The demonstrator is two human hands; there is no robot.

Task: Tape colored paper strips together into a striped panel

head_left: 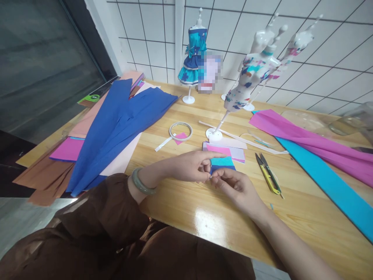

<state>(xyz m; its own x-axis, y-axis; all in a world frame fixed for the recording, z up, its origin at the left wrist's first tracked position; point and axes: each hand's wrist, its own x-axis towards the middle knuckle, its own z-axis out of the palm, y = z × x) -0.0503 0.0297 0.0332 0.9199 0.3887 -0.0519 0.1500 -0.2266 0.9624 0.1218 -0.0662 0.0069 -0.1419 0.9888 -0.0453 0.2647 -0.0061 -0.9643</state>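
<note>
My left hand [189, 166] reaches in over layered pieces of crepe paper, its index finger stretched across the pink piece [220, 150]. Its other fingers are curled in, with the thumb close to my right fingertips. Thumb and index finger of my right hand [237, 188] are pinched together at the near edge of the stack. Something tiny and pale shows where the two hands meet, too small to name. A turquoise strip [222, 161] lies below the pink one, and a dark blue strip [223, 168] below that, partly covered by my fingers.
Yellow-handled thread snips [269, 177] lie right of my hands. A tape roll [180, 132] is at left, near folded blue paper [128, 112]. A paint-stained mannequin [247, 77] and a dressed one [194, 58] stand behind. Magenta paper [309, 138] crosses turquoise paper [323, 182] at right.
</note>
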